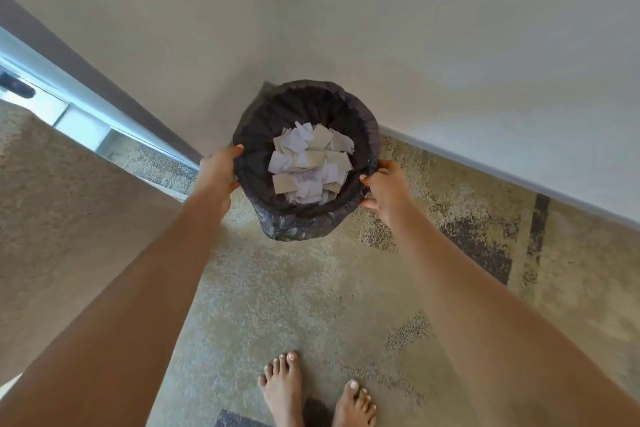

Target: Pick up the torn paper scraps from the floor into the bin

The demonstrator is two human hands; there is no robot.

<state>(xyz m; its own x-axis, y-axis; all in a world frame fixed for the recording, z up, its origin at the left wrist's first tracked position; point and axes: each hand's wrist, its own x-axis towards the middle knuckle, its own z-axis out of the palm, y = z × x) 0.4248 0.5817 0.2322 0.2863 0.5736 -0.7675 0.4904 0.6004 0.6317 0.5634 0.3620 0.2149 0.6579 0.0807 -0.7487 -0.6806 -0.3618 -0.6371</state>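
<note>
The bin point(306, 163), lined with a black bag, sits near the middle of the view, close against the pale wall point(381, 28) at its 12 o'clock side, on the patterned carpet point(294, 288). Whether its base touches the carpet or hangs just above it cannot be told. The left hand point(218, 172) grips the rim at 9 o'clock, fingers curled around the bag's folded edge; the right hand point(382, 185) clasps the rim at 3 o'clock, thumb on top and fingers wrapped under. Holding opposite sides likely keeps the bin level so nothing spills (a one-sided grip would tip it).

The bin's long axis runs roughly vertical, its mouth pointing up toward the camera, the top leaning slightly toward 12 o'clock. Inside, the paper scraps point(310, 163) lie in a loose pile at the bottom, white and tan pieces overlapping at all angles. No scraps show on the visible carpet, so the collecting looks finished. Two bare feet point(311, 388) stand at 6 o'clock, well apart from the bin.
</note>
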